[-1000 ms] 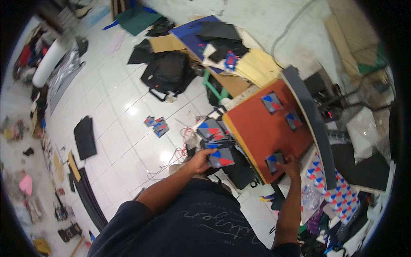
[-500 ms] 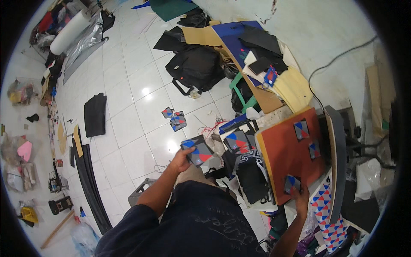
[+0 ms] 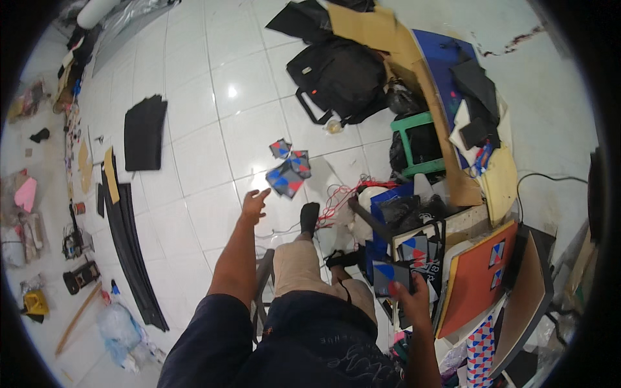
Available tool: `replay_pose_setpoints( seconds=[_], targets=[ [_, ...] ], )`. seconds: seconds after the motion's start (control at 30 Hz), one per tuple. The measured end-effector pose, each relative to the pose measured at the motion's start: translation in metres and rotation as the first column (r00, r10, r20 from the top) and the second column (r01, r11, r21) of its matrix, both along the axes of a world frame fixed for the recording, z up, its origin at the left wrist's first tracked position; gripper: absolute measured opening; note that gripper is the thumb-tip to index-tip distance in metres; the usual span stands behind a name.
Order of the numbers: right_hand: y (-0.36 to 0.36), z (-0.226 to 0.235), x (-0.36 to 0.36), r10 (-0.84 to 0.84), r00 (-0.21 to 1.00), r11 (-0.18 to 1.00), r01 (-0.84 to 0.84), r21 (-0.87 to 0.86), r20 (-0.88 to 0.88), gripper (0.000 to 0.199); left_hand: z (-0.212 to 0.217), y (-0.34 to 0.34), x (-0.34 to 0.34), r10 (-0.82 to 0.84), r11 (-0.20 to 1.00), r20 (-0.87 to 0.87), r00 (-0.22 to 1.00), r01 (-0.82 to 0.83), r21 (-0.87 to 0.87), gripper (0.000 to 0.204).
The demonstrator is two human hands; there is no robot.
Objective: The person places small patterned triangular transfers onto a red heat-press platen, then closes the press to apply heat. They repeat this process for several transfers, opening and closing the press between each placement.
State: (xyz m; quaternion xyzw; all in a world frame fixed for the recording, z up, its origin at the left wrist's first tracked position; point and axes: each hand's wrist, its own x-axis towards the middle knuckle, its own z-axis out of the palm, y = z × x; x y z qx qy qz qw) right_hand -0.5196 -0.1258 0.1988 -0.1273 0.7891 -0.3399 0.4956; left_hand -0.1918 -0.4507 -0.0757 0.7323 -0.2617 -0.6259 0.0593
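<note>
My left hand (image 3: 255, 205) is empty, its fingers apart, just above the white floor. Beyond its fingertips lies a stack of grey fabric pieces (image 3: 284, 181) with red and blue triangles, slightly blurred. More such pieces (image 3: 299, 160) lie against it on the far side. My right hand (image 3: 414, 296) grips a dark grey patterned piece (image 3: 384, 274) with a blue corner, beside the orange-red board. Close to it, more patterned pieces (image 3: 415, 248) rest on a heap of black material. Two small patterned pieces (image 3: 496, 255) sit on the orange-red board (image 3: 475, 284).
A dark panel (image 3: 527, 304) leans beside the board. Red cords (image 3: 339, 200), a green stool (image 3: 417, 145) and a black backpack (image 3: 339, 77) are farther off. Folded black cloth (image 3: 143, 132) and long black strips (image 3: 132, 252) lie on the floor at left.
My left hand has let go of its stack, which now lies on the floor. My right hand has brought a piece leftward off the board. The whole view has shifted.
</note>
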Motion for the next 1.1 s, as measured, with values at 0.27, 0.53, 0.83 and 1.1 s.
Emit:
replay_pose_setpoints(
  seconds=[0.27, 0.53, 0.83, 1.1],
  targets=[
    [-0.13, -0.124, 0.032, 0.247, 0.966, 0.969, -0.247, -0.016, 0.077, 0.032, 0.024, 0.074, 0.132, -0.037, 0.999, 0.12, 0.992, 0.039, -0.019, 0.057],
    [-0.229, -0.23, 0.074, 0.581, 0.761, 0.809, -0.503, 0.304, -0.29, 0.055, 0.061, 0.215, 0.209, -0.229, 0.943, 0.285, 0.931, 0.139, 0.303, 0.048],
    [-0.113, -0.082, 0.059, 0.565, 0.816, 0.804, -0.578, -0.14, -0.123, 0.038, 0.074, 0.108, 0.093, -0.397, 0.917, 0.128, 0.909, 0.388, 0.088, 0.046],
    [0.08, -0.009, 0.002, 0.029, 0.938, 0.98, -0.094, -0.175, -0.345, 0.029, 0.119, 0.046, -0.064, -0.492, 0.854, -0.058, 0.869, 0.468, -0.226, 0.042]
  ],
)
